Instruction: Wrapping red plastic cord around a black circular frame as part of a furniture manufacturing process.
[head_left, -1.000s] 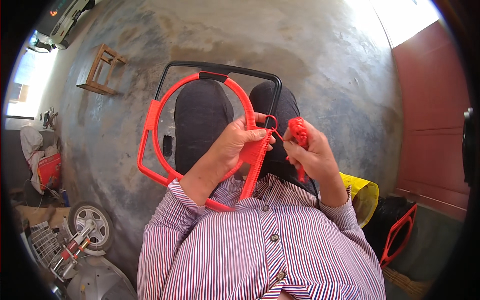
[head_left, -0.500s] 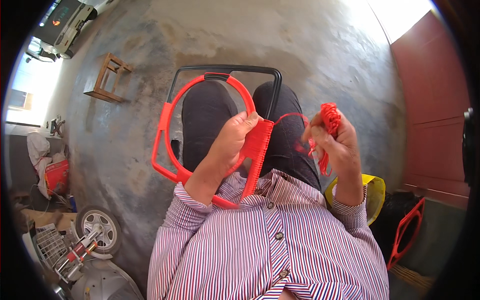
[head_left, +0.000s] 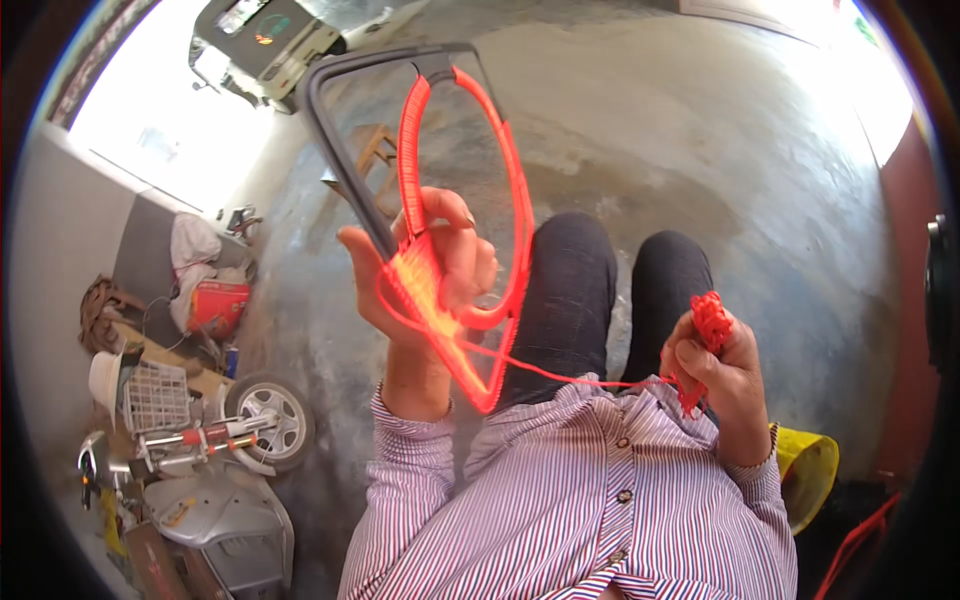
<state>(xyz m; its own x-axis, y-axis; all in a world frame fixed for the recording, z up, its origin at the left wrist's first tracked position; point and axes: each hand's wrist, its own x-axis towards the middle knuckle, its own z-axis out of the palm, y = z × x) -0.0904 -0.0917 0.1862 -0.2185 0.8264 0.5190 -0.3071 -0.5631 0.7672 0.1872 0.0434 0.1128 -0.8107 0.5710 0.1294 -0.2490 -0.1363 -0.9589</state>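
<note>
My left hand [head_left: 455, 255] holds up a black frame [head_left: 340, 130] with rounded corners, its fingers wrapped around the wound lower part. A red ring [head_left: 518, 190] sits inside the frame, and red cord [head_left: 425, 280] is wrapped closely over the ring and the frame's lower side. The frame is tilted, its black end pointing up and away. Lower on the right, my right hand [head_left: 722, 370] is closed around a small bundle of red cord [head_left: 711, 320]. A single red strand [head_left: 570, 377] runs nearly taut between the bundle and the wrapped frame.
My knees in dark trousers [head_left: 570, 290] are below the hands. A scooter [head_left: 215, 510] with a basket stands at lower left, near a red bag [head_left: 218, 308]. A wooden stool [head_left: 372, 155] is partly behind the frame. A yellow container [head_left: 808, 470] stands by my right elbow. A vehicle [head_left: 265, 45] is far left.
My left hand has lifted the frame off my lap and turned it, gripping it from a different side. My right hand has moved lower, and the strand is drawn out straighter. The view has shifted.
</note>
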